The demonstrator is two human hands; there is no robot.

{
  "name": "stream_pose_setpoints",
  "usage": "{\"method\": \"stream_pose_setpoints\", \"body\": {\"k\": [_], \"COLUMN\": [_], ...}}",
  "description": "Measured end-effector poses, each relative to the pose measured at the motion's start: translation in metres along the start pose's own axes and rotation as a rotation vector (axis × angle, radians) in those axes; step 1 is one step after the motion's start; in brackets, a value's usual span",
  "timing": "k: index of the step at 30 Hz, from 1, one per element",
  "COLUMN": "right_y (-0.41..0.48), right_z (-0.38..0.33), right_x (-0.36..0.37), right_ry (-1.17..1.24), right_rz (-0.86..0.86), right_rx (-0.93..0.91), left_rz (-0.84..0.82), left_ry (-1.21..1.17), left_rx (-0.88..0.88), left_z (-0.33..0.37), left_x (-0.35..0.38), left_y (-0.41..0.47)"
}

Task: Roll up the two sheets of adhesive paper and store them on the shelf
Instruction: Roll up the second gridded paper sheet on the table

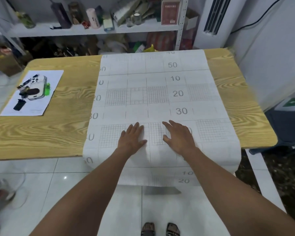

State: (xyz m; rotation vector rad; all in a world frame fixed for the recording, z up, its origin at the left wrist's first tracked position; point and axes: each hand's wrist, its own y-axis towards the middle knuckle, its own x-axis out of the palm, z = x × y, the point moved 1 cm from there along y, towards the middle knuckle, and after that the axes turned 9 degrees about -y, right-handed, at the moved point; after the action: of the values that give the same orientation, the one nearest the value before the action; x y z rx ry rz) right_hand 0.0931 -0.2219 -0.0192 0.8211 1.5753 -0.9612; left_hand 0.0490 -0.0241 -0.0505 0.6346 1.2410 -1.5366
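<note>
White adhesive paper sheet with grey grid backing (157, 99): lies unrolled across the wood-grain surface (58, 116). Its near end hangs over the front edge above the white tiled floor (41, 184). The hanging part reads "10" and "20".

Left hand (132, 139) and right hand (179, 139): both rest palm-down on the sheet just inside the front edge, side by side but apart. Fingers are straight and slightly spread, gripping nothing.

Beyond the hands the printed scale reads "30", "20", "10", "50".

Left on the surface: a white printed page (32, 106) carrying a white smartphone (37, 87).

Behind: a white metal shelf (75, 31) holds a red box (170, 11), lettering illegible.
</note>
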Motion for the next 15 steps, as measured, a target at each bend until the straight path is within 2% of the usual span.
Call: {"method": "stream_pose_setpoints", "body": {"k": [9,15], "right_y": [0.013,0.019], "right_z": [0.026,0.033], "right_x": [0.015,0.016], "right_ry": [0.001,0.035], "right_rz": [-0.010,-0.048], "right_rx": [-0.024,-0.076], "left_rz": [0.058,0.223], "left_ry": [0.007,-0.020], "left_rx": [0.025,0.020], "left_z": [-0.007,0.000], "left_x": [-0.015,-0.028], "left_y": [0.055,0.067]}}
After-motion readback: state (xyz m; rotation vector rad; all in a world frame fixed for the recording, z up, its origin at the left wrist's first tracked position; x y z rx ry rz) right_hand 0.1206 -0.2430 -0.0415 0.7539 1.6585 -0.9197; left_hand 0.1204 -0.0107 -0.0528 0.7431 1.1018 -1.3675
